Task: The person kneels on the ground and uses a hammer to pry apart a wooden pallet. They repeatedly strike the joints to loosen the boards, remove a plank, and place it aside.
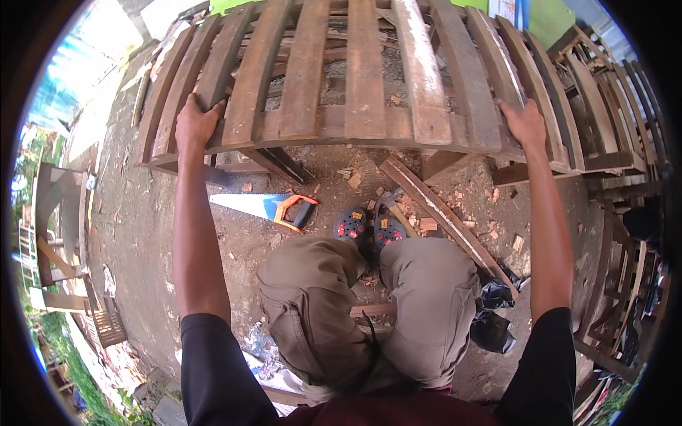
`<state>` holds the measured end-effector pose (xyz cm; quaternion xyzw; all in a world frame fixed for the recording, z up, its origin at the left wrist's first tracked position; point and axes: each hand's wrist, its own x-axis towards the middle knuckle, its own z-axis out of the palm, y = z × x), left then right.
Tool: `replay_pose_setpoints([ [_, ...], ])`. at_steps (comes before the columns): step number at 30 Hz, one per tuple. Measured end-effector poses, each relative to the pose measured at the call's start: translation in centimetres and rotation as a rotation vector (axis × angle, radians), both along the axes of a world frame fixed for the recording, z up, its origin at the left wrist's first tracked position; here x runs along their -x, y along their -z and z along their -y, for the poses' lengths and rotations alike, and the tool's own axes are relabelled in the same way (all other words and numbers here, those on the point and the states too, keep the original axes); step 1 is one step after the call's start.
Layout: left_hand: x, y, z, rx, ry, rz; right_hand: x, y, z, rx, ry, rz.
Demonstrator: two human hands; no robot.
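A slatted wooden platform (298, 106), much like a pallet, spans the far side in front of me. Its brown boards are worn, and one carries a whitish streak. My left hand (197, 126) is closed over a board at the near left edge, thumb toward the middle. At the near right edge my right hand (524, 126) grips another board in the same way. The fingertips of both hands are partly hidden by the wood. Below the platform, on the ground, lies a handsaw (266, 207) with an orange and black handle, its blade pointing left.
A hammer (398, 211) lies by my clogs (351, 224). A long wooden strip (447, 220) slants across the ground to the right, among wood chips (518, 243). Black plastic (491, 328) lies beside my knee. More stacked slatted wood (604, 106) stands at the right.
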<state>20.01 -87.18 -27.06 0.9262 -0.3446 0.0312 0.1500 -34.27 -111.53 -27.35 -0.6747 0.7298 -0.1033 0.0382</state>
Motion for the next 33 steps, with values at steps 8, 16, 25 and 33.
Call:
replay_pose_setpoints([
  [8,-1.1,1.1,0.2,-0.017,-0.031,0.036,-0.2,-0.2,0.0,-0.015,0.033,0.029],
  [16,-1.8,2.8,-0.2,0.198,-0.006,0.072,0.6,0.7,1.1,0.065,-0.009,-0.011],
  [25,-1.3,0.8,-1.3,0.624,0.183,-0.110,2.0,2.6,-0.9,0.627,-0.166,0.394],
  [33,8.7,17.6,-19.9,0.707,-0.261,-0.523,10.3,20.7,-33.5,0.004,0.149,0.527],
])
